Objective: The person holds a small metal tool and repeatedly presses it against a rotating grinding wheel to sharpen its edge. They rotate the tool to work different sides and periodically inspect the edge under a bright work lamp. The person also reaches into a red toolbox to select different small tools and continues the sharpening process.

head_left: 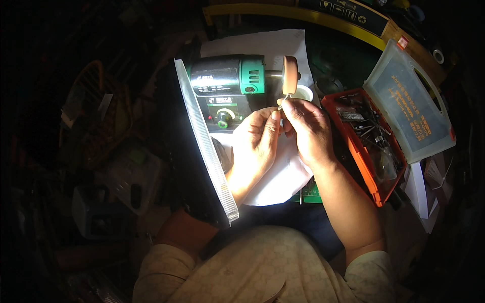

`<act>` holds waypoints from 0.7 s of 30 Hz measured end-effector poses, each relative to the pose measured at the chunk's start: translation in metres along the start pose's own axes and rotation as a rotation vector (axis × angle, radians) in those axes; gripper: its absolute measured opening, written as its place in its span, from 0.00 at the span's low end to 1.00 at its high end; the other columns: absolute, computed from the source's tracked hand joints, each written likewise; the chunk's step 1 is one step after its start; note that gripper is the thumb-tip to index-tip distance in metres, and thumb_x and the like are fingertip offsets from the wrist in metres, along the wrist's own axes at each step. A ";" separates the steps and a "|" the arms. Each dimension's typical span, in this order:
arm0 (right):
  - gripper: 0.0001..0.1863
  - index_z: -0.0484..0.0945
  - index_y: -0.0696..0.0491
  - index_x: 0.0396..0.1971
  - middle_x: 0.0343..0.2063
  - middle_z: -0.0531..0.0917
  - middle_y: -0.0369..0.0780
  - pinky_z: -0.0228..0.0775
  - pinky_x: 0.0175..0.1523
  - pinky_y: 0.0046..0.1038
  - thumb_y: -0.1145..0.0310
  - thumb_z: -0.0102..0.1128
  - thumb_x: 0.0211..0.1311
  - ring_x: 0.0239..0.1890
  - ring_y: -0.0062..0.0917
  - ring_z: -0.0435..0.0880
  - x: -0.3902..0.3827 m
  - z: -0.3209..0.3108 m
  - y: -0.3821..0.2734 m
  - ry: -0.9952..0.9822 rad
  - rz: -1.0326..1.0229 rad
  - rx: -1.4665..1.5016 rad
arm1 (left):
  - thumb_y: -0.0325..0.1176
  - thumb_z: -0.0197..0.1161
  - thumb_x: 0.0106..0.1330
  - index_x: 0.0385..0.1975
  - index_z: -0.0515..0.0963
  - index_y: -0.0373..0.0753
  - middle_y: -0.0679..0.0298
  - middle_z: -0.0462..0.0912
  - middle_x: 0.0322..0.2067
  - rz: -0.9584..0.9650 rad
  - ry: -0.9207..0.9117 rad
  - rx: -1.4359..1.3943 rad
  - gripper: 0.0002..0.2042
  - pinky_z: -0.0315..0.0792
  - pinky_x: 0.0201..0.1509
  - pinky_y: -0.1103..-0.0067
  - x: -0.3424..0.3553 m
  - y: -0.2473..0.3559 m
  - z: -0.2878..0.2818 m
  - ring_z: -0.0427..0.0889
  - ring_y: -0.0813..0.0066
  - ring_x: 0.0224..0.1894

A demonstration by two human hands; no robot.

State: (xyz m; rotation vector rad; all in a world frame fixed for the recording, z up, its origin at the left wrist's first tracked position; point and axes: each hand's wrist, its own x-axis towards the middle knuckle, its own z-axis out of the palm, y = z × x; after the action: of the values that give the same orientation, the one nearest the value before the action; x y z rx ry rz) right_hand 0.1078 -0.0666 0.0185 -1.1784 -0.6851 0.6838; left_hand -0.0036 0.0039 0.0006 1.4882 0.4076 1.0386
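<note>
My left hand (256,140) and my right hand (308,126) meet just below an orange-tan wheel (289,76). Both are closed, thumbs and fingertips pinching a small, thin, shiny metal piece (286,98). Its upper end reaches the wheel's lower edge; whether it touches cannot be made out. The wheel sits on the shaft of a black and green bench grinder (227,76), which has a green dial (224,119) on its front. Behind my right fingers, a white round cup (303,93) is partly hidden. How far the piece extends inside my fingers is hidden.
A bright lamp panel (207,146) stands close along my left forearm. White paper (283,179) lies under the grinder and hands. To the right, an orange toolbox (346,132) holds several small tools, its clear lid (411,101) raised. A yellow edge (303,19) runs along the back.
</note>
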 end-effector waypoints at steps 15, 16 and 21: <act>0.12 0.84 0.56 0.41 0.23 0.78 0.29 0.62 0.30 0.16 0.62 0.65 0.71 0.24 0.11 0.72 0.002 0.004 -0.002 0.023 -0.013 0.011 | 0.28 0.64 0.74 0.46 0.83 0.30 0.66 0.85 0.31 0.070 0.011 0.021 0.09 0.74 0.38 0.86 0.001 0.003 0.003 0.78 0.86 0.32; 0.12 0.84 0.56 0.41 0.23 0.78 0.29 0.62 0.30 0.16 0.62 0.65 0.71 0.24 0.11 0.72 0.002 0.004 -0.002 0.026 -0.010 0.009 | 0.29 0.64 0.74 0.46 0.83 0.30 0.66 0.85 0.31 0.074 0.015 0.038 0.09 0.74 0.38 0.87 0.001 0.004 0.004 0.78 0.86 0.31; 0.12 0.84 0.56 0.41 0.23 0.79 0.29 0.62 0.30 0.16 0.62 0.65 0.71 0.24 0.10 0.72 0.002 0.005 -0.003 0.029 -0.011 -0.003 | 0.31 0.64 0.74 0.45 0.84 0.31 0.68 0.84 0.29 0.066 0.034 0.095 0.09 0.72 0.35 0.87 0.002 0.006 0.004 0.76 0.88 0.30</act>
State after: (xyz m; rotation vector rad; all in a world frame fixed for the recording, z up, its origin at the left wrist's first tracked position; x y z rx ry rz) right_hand 0.1058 -0.0629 0.0228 -1.1844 -0.6674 0.6556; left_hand -0.0012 0.0016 0.0078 1.5796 0.4400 1.1114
